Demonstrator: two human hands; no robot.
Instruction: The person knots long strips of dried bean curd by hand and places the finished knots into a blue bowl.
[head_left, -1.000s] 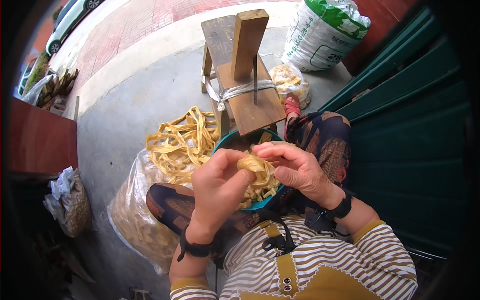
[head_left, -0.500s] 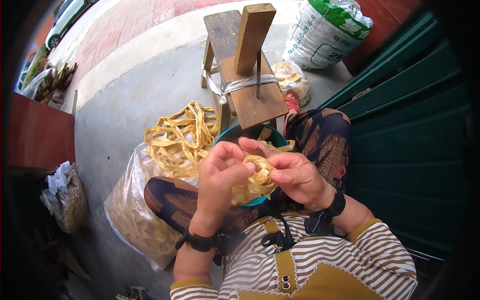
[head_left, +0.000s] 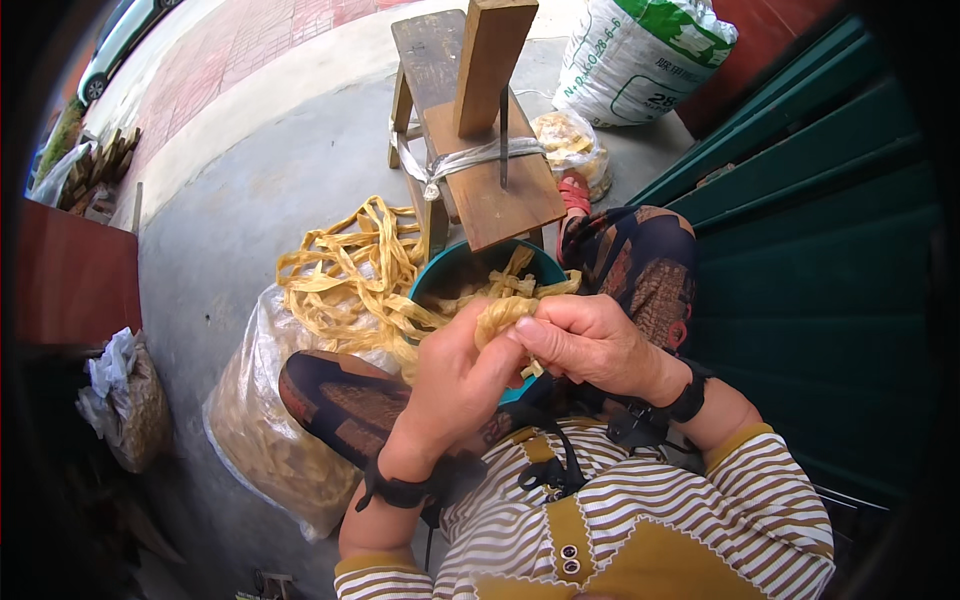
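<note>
From here, L hand (head_left: 455, 362) & R hand (head_left: 600, 350) both pinch a yellow bundle (head_left: 503, 316), thumbs close together, over the teal bucket (head_left: 546, 264). Poss. trouble: a slack pinch, esp. on R side, lets it spring loose; too hard a pull might tear it. Long strips (head_left: 335, 285) near L hand could snag, too.

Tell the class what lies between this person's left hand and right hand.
In the head view, a bundled yellowish strip lies between them, with the left hand and right hand both gripping it.
</note>
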